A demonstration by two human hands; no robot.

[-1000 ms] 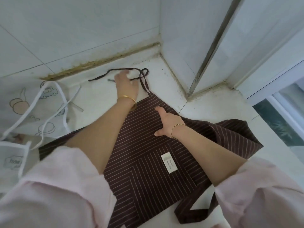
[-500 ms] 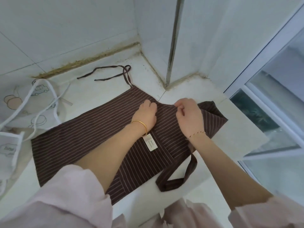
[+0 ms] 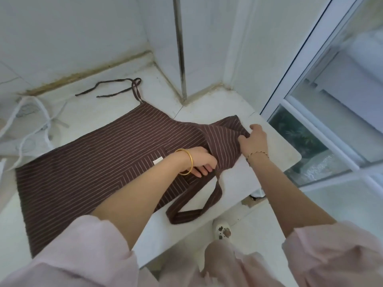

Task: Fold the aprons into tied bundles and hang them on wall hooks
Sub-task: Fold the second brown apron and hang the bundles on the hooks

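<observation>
Apron (image 3: 93, 162), brown with thin pale stripes, lies spread on the white counter (image 3: 273, 160), its bib end doubled back between my two hands.

My left hand (image 3: 202, 162) has its fingers curled round the cloth at the fold, just above where the neck strap (image 3: 186, 216) comes out and loops along the counter's front edge. My right hand (image 3: 253, 139) pinches the outer edge of the turned-over bib on the window side. A small white label (image 3: 158, 160) shows beside my left wrist. The waist ties (image 3: 116, 88) trail toward the back wall, and a white apron (image 3: 27, 129) lies at the left.
</observation>
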